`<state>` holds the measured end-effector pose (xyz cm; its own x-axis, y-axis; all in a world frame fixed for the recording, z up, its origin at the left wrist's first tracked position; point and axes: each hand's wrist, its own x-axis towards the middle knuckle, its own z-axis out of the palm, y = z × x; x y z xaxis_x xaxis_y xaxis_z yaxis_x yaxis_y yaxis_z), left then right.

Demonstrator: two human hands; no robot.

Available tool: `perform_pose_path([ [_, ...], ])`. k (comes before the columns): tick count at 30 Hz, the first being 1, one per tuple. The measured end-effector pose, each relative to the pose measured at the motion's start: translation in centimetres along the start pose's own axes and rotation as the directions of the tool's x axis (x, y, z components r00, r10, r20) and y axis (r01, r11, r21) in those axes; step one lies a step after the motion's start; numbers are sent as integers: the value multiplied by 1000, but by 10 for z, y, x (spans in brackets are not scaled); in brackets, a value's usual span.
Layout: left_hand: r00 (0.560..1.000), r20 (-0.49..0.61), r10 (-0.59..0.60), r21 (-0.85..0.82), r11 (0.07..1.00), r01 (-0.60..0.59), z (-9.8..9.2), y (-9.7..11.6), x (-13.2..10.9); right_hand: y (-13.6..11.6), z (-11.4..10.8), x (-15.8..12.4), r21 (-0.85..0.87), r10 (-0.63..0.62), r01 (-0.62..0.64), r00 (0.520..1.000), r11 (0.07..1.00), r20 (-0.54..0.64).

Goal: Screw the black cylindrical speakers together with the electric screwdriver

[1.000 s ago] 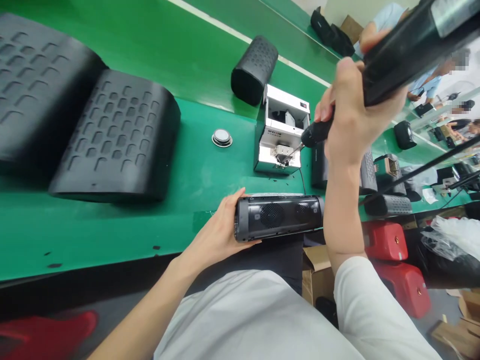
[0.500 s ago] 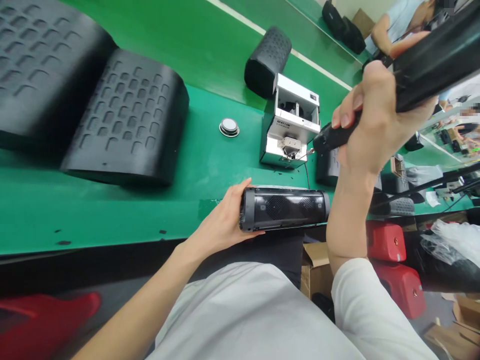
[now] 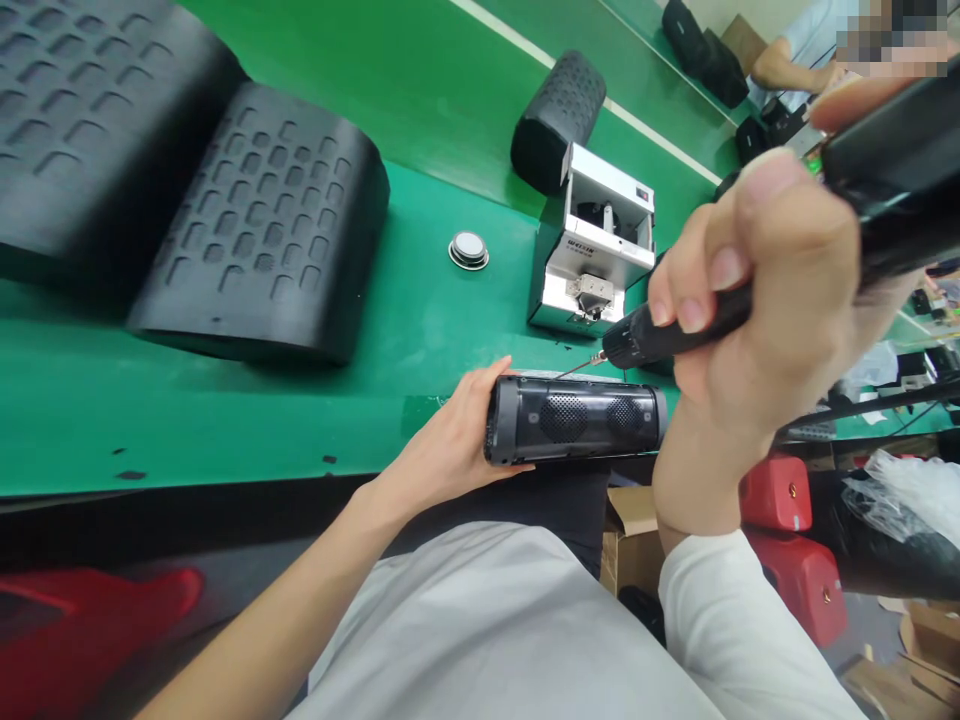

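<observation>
My left hand (image 3: pixel 459 425) grips the left end of a black speaker-like case (image 3: pixel 581 418), which lies at the front edge of the green table. My right hand (image 3: pixel 772 270), raised at the right, is wrapped round a black electric screwdriver (image 3: pixel 649 335). The screwdriver's thin bit slants down to the left, its tip near the upper edge of the case; whether it touches cannot be made out. Behind the case stands a white and black machine (image 3: pixel 596 245) with an open top. To its left, a round silver disc (image 3: pixel 469 250) rests on the table.
Two large black textured covers (image 3: pixel 262 230) occupy the left of the green table (image 3: pixel 225 430). Another black textured piece (image 3: pixel 559 120) stands behind the machine. Red stools (image 3: pixel 799 575) and a cardboard box (image 3: pixel 634 540) are below the table edge. Another person's arm (image 3: pixel 787 70) shows at the upper right.
My right hand has brought the screwdriver down and nearer, its bit moving from beside the machine to the case's upper edge. My left hand keeps its grip. The view has shifted slightly.
</observation>
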<state>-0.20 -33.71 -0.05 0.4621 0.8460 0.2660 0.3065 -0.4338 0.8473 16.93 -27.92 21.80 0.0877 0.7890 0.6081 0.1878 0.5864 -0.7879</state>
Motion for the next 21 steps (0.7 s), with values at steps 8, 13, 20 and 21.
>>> perform_pose_path([
  [8,1000,-7,-22,-62,998,22,-1,1,3,60,8,-18,238,-212,187,974,953,82],
  [13,1000,-3,-24,-72,997,24,0,2,4,61,10,-21,155,-217,205,974,966,64],
  [20,1000,-13,-23,-83,996,22,0,3,5,54,6,-23,100,-138,132,989,986,53],
  [21,1000,-12,-19,-78,997,18,0,3,5,54,5,-23,78,-95,90,994,993,61],
])
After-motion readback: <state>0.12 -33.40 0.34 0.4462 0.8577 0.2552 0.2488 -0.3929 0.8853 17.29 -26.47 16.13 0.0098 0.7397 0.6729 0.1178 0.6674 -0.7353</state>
